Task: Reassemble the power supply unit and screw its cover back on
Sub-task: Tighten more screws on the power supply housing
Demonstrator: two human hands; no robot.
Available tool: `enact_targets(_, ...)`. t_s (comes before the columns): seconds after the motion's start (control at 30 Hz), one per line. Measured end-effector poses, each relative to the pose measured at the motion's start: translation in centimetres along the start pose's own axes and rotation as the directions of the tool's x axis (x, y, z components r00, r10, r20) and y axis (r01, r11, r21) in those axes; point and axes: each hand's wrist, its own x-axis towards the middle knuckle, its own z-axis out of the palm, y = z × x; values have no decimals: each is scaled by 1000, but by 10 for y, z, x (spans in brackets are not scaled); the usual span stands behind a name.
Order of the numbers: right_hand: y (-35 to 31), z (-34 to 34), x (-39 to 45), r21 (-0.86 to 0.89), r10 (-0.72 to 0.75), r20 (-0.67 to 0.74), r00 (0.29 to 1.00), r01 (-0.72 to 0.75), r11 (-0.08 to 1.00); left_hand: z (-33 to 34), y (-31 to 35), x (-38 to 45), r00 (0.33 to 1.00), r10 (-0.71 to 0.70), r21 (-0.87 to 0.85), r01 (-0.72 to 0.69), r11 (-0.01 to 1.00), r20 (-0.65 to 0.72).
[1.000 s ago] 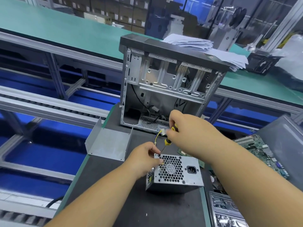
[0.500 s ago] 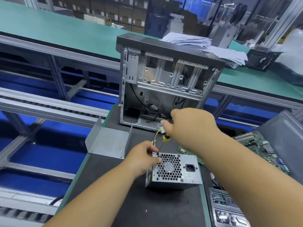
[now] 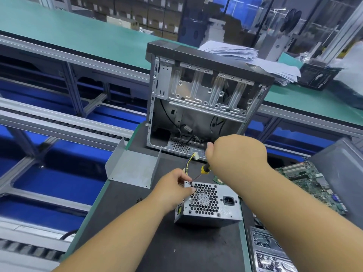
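The grey power supply unit (image 3: 212, 203) lies on the black mat with its honeycomb fan grille and power socket facing up. My left hand (image 3: 172, 186) pinches its top left corner, next to a screw hole. My right hand (image 3: 235, 152) grips a screwdriver (image 3: 205, 169) with a yellow and black handle; the shaft slants down-left and its tip meets that same corner. Yellow and black wires with a white plug (image 3: 193, 157) run out behind the unit. A bent grey metal cover (image 3: 133, 169) lies open on the mat to the left.
An open computer case (image 3: 204, 99) stands upright behind the unit. A green circuit board (image 3: 312, 183) and a grey panel (image 3: 343, 169) lie at the right, another metal part (image 3: 269, 252) at the bottom right. Small screws (image 3: 139, 200) lie on the mat. Conveyor rails run along the left.
My right hand has lowered the screwdriver so its tip now sits at the unit's top left corner. My left hand stays on that corner.
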Motion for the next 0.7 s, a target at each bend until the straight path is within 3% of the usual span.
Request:
enact_targets(0.1, 5, 1, -6, 217, -48, 19, 999, 42, 975, 0, -1, 1, 1000, -4, -11, 4, 1000, 0)
enact_targets(0.2, 11, -6, -11, 412, -214, -27, 977, 205, 888, 0, -3, 1, 1000, -3, -28, 3, 1000, 0)
enact_targets(0.3, 12, -10, -4, 333, -268, -69, 961, 275, 902, 1, -3, 1, 1000, -11, -25, 11, 1000, -4)
enact_targets(0.47, 10, 5, 11, 25, -109, -132, 985, 113, 993, 2, -2, 1, 999, -31, -42, 30, 999, -22)
enact_targets(0.6, 6, 12, 13, 9, -5, -159, 987, 6, 1000, 3, -2, 1, 998, -45, -41, 43, 998, -45)
enact_targets(0.7, 12, 12, 12, 165, -39, -92, 995, 53, 985, 3, -1, 2, 998, -53, -50, 51, 997, -36)
